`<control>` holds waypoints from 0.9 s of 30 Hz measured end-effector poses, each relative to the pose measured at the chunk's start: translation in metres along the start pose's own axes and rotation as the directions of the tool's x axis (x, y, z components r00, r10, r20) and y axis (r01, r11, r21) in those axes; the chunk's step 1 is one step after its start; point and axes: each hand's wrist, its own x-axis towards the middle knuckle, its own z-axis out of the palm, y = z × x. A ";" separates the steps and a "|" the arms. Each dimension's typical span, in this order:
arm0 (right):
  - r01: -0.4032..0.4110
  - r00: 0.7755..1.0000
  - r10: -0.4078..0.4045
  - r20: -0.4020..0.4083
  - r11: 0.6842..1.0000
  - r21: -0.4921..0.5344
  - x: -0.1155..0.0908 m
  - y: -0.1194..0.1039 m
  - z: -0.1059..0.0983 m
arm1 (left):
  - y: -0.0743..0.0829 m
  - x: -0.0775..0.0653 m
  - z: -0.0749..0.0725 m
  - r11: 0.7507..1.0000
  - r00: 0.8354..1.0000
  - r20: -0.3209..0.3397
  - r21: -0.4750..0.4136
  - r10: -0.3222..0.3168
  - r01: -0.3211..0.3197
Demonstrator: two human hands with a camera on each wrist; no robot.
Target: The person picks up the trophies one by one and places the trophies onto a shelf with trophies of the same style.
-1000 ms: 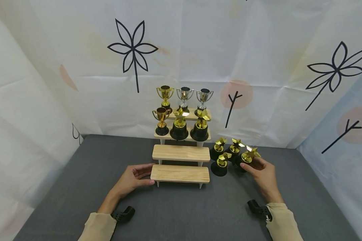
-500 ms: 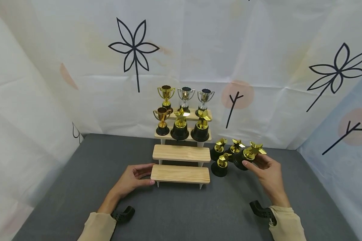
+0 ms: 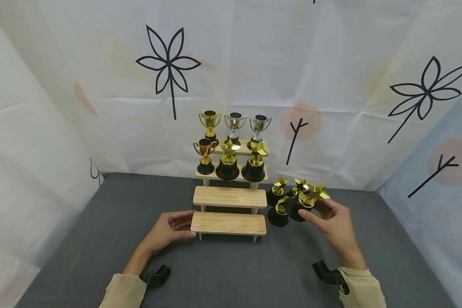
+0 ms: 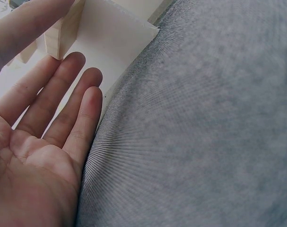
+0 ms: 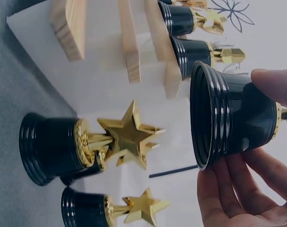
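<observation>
My right hand [image 3: 336, 224] pinches a gold star trophy by its black base [image 5: 238, 113], thumb on one side and fingers on the other. The trophy leans to the right, raised over the table, with its hollow underside partly facing the right wrist camera. Behind and left of it, 3 similar star trophies [image 3: 278, 218] stand on the table, partly covered in the head view. My left hand [image 3: 167, 229] is at the left end of the lowest wooden shelf [image 3: 229, 223], thumb by its front corner. Its fingers [image 4: 70, 111] extend loosely, palm visible in the left wrist view.
The four-step stand's top step bears a gold cup [image 3: 210, 119] and two silver cups [image 3: 259, 124]. Below them are a bronze-coloured cup [image 3: 205, 149] and two star trophies [image 3: 228, 164]. A white patterned cloth [image 3: 138, 128] hangs behind the grey table [image 3: 231, 273].
My right hand has raised the star trophy off the table, first drifting right, then moving left in front of the other star trophies. My left hand stays by the shelf.
</observation>
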 end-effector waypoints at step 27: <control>0.131 0.968 -0.169 0.187 0.971 0.199 0.001 -0.025 0.048 | 0.002 -0.002 0.000 1.000 1.000 0.008 -0.023 -0.001 0.002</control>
